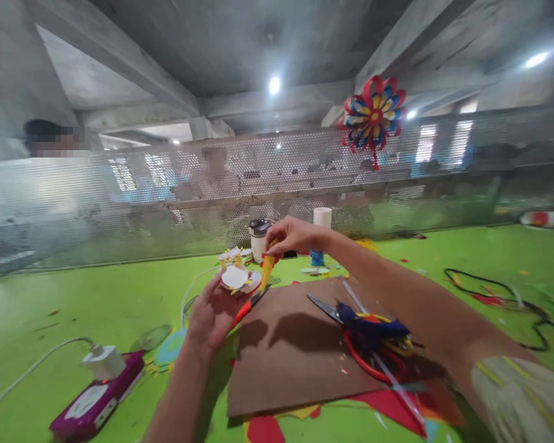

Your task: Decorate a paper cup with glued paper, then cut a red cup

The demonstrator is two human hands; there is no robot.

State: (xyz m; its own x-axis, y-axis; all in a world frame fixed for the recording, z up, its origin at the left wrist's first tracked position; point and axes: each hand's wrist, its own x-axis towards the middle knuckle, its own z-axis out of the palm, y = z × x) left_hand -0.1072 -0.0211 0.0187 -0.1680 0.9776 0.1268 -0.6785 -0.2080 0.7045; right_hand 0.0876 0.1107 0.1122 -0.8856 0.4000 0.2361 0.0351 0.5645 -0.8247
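Palm up, my left hand (213, 317) is closed around a white round paper disc (234, 277) with small yellow tabs at its edge. My right hand (289, 237) pinches a yellow paper strip (267, 271) with red at its upper part. The strip hangs just right of the disc. Below it, an orange-and-black tool (245, 312) lies at the left edge of a brown cardboard sheet (277, 375); its kind is unclear. Scissors (369, 332) with dark blue wrapping and red and yellow handles lie on the cardboard under my right forearm.
A purple power strip (96, 400) with a white charger (104, 362) lies front left. Behind my hands stand a lidded cup (258, 237) and a white roll (322, 218). A paper flower (373, 115) hangs before the mesh screen (295, 166). A black cable (498, 283) lies right.
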